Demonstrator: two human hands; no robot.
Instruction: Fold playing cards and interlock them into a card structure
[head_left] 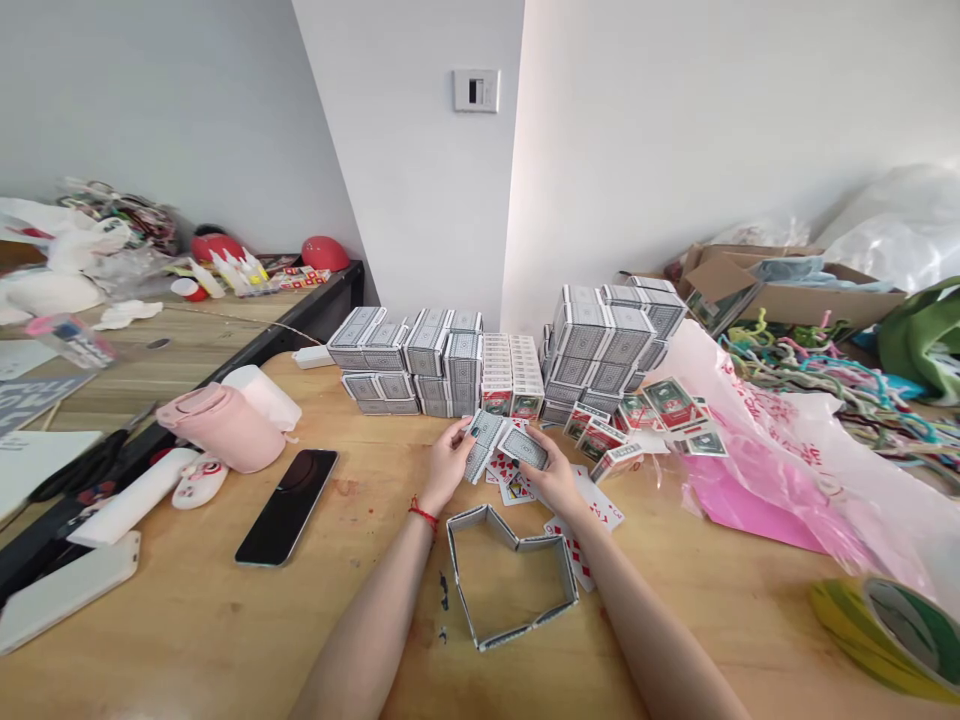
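Head view: tan wooden table [187, 630] below a white wall [420, 200].
Left hand [448, 462] and right hand [556, 475] pinch grey-patterned paper cards [484, 447] beyond a notched grey card ring [540, 543].

Pale walls [637, 130] — light wooden table [202, 640] below

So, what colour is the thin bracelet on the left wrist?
The thin bracelet is red, best in head view.

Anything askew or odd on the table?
Red-and-green cardboard card boxes lie jumbled at angles beside neat grey-patterned box stacks. Small dark specks sit left of the angular grey card frame; scraps or stains, can't tell.
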